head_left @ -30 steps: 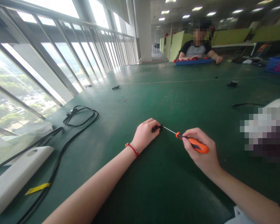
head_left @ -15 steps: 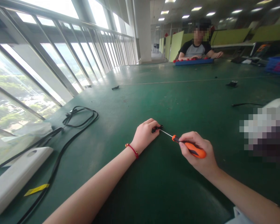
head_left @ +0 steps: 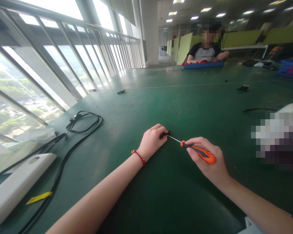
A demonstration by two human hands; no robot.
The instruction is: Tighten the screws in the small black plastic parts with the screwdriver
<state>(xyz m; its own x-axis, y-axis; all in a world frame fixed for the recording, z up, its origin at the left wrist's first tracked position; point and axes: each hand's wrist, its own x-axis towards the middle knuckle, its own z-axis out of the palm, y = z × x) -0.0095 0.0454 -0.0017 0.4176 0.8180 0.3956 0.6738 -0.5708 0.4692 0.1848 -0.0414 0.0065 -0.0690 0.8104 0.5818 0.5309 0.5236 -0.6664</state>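
Note:
My left hand [head_left: 153, 139], with a red bracelet at the wrist, is closed on a small black part [head_left: 165, 134] at the middle of the green table. Its exact kind is too small to make out, and my fingers cover some of it. My right hand [head_left: 210, 159] grips an orange and dark grey screwdriver [head_left: 202, 154] by its handle. The thin metal shaft slants up to the left, and its tip meets the small black part beside my left fingertips.
A white power strip [head_left: 19, 188] and black cable [head_left: 65, 159] lie on the left, near a yellow strip [head_left: 39, 198]. A metal railing borders that side. Across the green table [head_left: 146, 107], a person [head_left: 205, 52] sits behind a blue tray [head_left: 203, 65]. Small black pieces [head_left: 243, 87] lie farther back.
The screwdriver handle has turned in my right hand, showing more of its dark grey side, and my right fingers have shifted slightly. My left hand keeps its place on the black part.

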